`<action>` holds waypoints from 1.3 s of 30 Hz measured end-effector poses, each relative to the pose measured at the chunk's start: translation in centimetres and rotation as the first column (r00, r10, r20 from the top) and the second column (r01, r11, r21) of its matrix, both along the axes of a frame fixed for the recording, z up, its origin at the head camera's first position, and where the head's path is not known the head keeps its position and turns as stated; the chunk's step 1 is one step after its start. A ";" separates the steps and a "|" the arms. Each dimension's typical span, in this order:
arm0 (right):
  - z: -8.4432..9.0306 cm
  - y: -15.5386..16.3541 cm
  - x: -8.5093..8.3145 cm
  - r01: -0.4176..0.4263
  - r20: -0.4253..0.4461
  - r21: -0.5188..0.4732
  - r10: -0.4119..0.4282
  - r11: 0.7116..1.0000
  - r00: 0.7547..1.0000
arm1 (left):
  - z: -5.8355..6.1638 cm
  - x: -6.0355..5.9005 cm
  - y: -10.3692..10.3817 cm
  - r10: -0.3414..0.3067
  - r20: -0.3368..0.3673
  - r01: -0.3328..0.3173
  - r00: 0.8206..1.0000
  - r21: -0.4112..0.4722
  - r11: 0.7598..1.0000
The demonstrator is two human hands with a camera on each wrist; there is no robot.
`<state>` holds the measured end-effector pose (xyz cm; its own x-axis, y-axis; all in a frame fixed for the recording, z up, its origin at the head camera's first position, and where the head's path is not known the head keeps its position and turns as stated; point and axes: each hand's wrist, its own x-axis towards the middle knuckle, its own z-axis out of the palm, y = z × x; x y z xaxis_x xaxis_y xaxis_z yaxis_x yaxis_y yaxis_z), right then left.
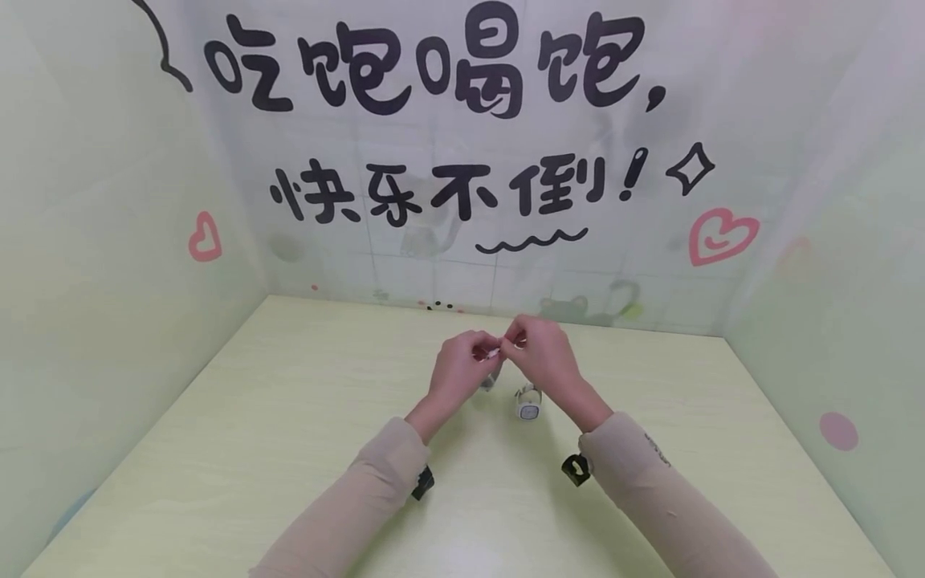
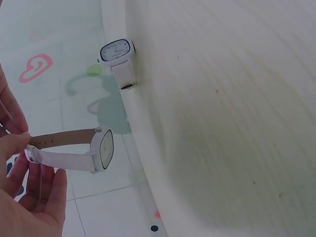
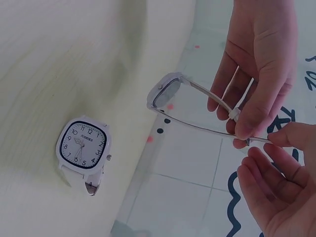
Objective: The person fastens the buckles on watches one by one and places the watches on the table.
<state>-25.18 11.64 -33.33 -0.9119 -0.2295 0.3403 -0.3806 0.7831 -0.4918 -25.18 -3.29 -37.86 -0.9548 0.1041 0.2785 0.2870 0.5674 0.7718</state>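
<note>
Left hand [image 1: 462, 368] and right hand [image 1: 543, 353] meet, fingertips pinching together

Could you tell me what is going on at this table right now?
A person holds a white wristwatch up above the pale table, the left hand and right hand both pinching the ends of its strap. A second white watch lies on the table just below the hands, untouched.

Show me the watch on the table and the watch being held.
Watch on the table [image 3: 83, 144], right wrist view, on its dial.
Held watch [image 2: 103, 149], left wrist view, on its case.
</note>
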 end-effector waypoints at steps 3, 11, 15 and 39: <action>0.0 0.0 0.3 -0.003 0.016 -0.037 0.004 0.999 1.000 | -0.1 0.2 -0.1 0.007 0.008 -0.007 1.000 -0.024 1.000; 0.1 0.2 1.0 0.015 0.041 -0.142 -0.009 0.990 0.999 | -0.5 0.4 -0.4 0.015 0.030 -0.013 0.999 -0.045 0.999; 0.1 0.5 1.1 0.016 0.044 -0.193 -0.008 0.981 0.999 | -0.6 0.5 -0.4 0.014 0.052 -0.012 0.999 -0.022 1.000; -1.4 0.9 1.2 -0.019 0.087 -0.255 0.042 0.967 0.995 | -0.2 0.5 -0.3 0.002 -0.001 -0.002 1.000 -0.065 0.998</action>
<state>-23.96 12.58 -34.77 -0.9355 -0.1746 0.3071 -0.3471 0.6170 -0.7063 -24.65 -3.59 -38.09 -0.9548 0.1202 0.2717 0.2863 0.6170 0.7331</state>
